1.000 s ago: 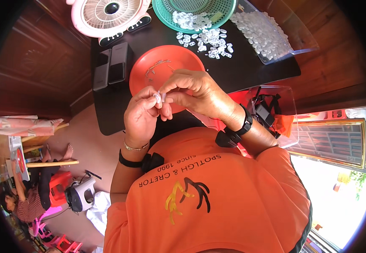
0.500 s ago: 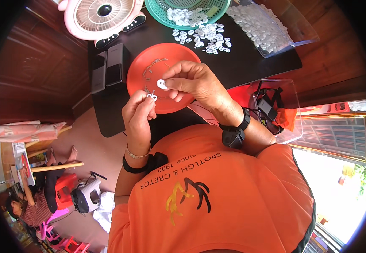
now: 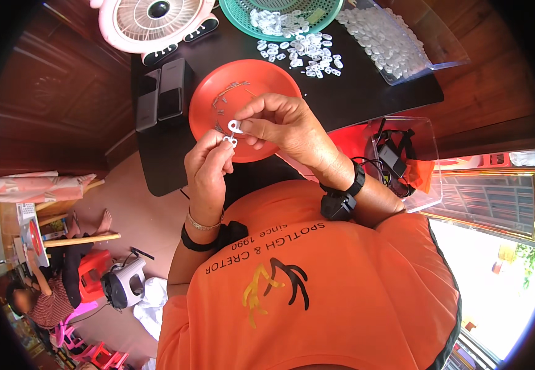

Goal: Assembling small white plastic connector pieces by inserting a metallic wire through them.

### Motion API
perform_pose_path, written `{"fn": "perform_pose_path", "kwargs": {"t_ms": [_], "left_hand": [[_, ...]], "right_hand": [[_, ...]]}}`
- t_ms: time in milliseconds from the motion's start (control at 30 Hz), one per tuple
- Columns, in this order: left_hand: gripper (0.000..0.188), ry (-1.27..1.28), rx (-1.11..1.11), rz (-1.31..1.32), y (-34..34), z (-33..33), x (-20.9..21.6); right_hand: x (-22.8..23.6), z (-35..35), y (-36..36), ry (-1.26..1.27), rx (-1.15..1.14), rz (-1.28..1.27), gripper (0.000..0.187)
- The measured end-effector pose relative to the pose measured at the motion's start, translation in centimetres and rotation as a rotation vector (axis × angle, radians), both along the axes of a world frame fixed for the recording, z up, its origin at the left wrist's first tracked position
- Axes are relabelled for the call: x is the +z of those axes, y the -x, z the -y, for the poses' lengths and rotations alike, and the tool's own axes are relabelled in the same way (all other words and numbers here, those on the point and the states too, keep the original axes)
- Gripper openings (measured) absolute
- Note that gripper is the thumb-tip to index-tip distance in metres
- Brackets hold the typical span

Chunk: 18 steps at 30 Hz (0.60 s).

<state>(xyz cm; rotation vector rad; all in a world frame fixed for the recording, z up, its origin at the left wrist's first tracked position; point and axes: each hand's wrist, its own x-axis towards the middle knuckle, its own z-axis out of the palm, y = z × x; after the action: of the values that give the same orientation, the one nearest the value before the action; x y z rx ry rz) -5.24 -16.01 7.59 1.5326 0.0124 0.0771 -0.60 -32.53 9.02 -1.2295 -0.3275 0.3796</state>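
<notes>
My left hand (image 3: 208, 165) pinches a small white plastic piece with holes (image 3: 231, 142); a thin metal screw appears to stand up from it. Between thumb and fingertips, my right hand (image 3: 283, 127) grips a white ring-shaped plastic piece (image 3: 234, 126). That ring sits just above the left piece, over the screw's tip; whether they touch I cannot tell. Both hands are over the near part of an orange-red round tray (image 3: 201, 102), where several small screws (image 3: 221, 102) lie scattered.
Loose white plastic pieces (image 3: 313, 54) lie on the black table (image 3: 353, 92), beside a green basket (image 3: 329, 15) and a clear bin of white parts (image 3: 397, 46). A pink fan (image 3: 159, 31) and grey phone-like devices (image 3: 170, 92) are left. Another person (image 3: 48, 302) is at far left.
The ring in my right hand has come down and left onto the screw's tip, while my left hand has shifted slightly right. The two pieces are now closer together.
</notes>
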Motion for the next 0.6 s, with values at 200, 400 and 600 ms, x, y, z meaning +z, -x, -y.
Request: {"fn": "perform_pose_path", "kwargs": {"t_ms": [200, 400, 600], "left_hand": [[0.017, 0.064, -0.047, -0.014, 0.1, -0.2, -0.4], [0.019, 0.044, -0.041, -0.008, 0.0, 0.0, -0.4], [0.019, 0.083, -0.057, 0.008, 0.2, 0.2, -0.5]], "right_hand": [[-0.6, -0.2, 0.2, 0.025, -0.042, 0.131, 0.009], [-1.1, -0.3, 0.3, 0.052, -0.031, 0.168, 0.009], [-1.1, -0.1, 0.5, 0.085, 0.027, 0.178, 0.014]]}}
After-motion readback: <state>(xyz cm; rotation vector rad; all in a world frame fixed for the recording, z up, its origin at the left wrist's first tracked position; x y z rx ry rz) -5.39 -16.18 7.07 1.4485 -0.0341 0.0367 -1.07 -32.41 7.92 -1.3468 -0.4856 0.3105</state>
